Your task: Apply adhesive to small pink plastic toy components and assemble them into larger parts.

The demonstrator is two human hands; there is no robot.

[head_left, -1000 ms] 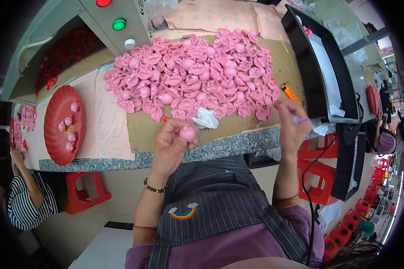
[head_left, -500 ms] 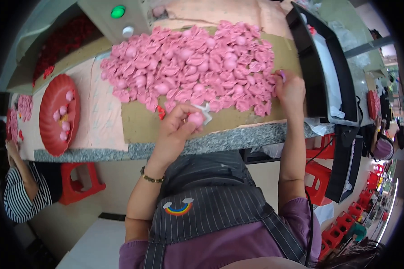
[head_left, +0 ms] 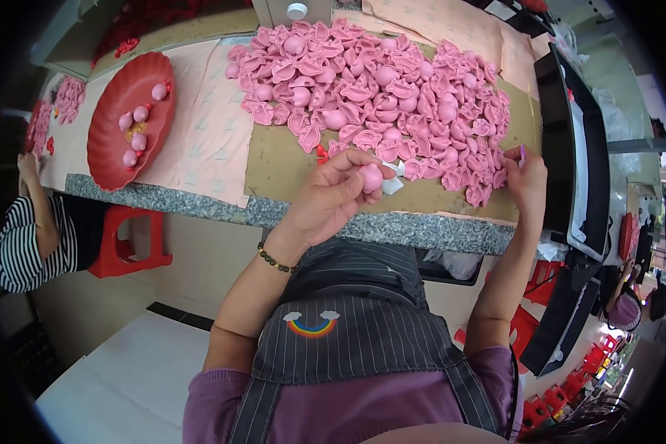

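Observation:
My left hand (head_left: pixel 325 200) pinches a round pink ball-like piece (head_left: pixel 371 178) between thumb and fingers, above the near edge of the table. Just beyond its fingertips a white angular piece (head_left: pixel 393 184) lies on the brown board, and a small red piece (head_left: pixel 322 153) shows behind the hand. A large heap of pink moulded pieces (head_left: pixel 385 100), some flat and frilled, some round, covers the board. By the heap's right end, my right hand (head_left: pixel 527 183) is closed on a thin purple object (head_left: pixel 523 154). Only its tip shows, so I cannot tell its kind.
A red scalloped dish (head_left: pixel 100 126) with several pink balls stands to the left on pink cloth. A black tray (head_left: pixel 555 148) borders the right side. At far left a person in a striped top (head_left: pixel 22 240) works. Red stools (head_left: pixel 126 240) stand below the granite edge (head_left: pixel 311 216).
The whole view has shifted, so the dish and heap sit further right. Both hands keep their hold; the left hand has turned the pink ball slightly, its fingers more spread.

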